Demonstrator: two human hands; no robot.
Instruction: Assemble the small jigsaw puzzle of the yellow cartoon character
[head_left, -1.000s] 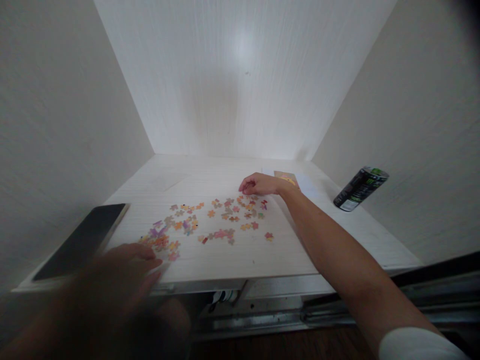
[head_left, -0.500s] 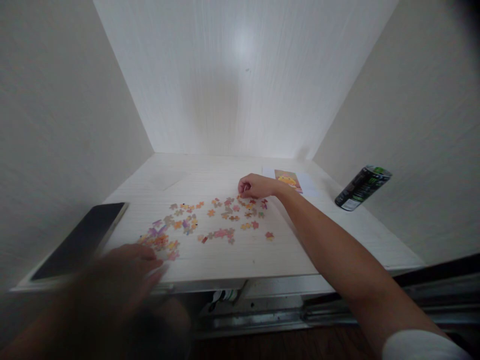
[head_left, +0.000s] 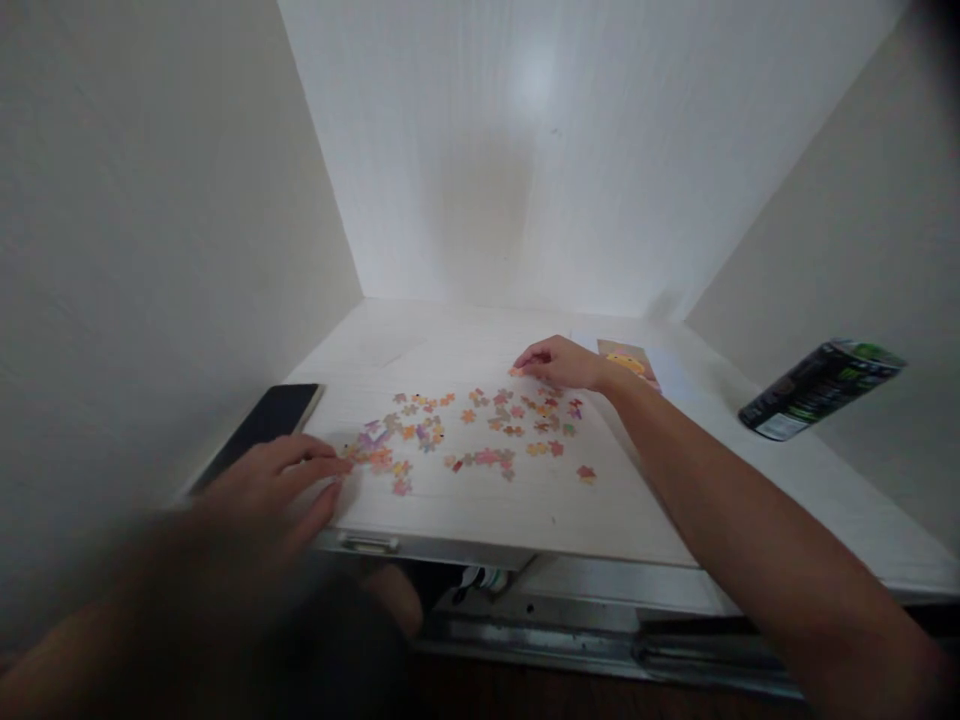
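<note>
Several small orange, pink and purple puzzle pieces (head_left: 480,432) lie scattered on a white desk surface (head_left: 525,510). My left hand (head_left: 277,480) rests flat at the desk's near left edge, fingers apart, its fingertips touching the leftmost pieces. Stretched across the desk, my right hand (head_left: 561,362) reaches the far side of the scatter. Its fingertips pinch a small orange puzzle piece (head_left: 517,372) down on the surface. A small picture card (head_left: 634,362) lies just behind that hand.
A dark phone (head_left: 262,428) lies flat at the left, beside my left hand. A black and green can (head_left: 821,388) stands at the right by the wall. White walls close in on three sides. Below the front edge runs a metal rail (head_left: 540,640).
The view has swung, so everything sits further right. My left hand has slid forward onto the leftmost pieces. My right hand's fingers have stretched out from a curl, with a piece at their tips.
</note>
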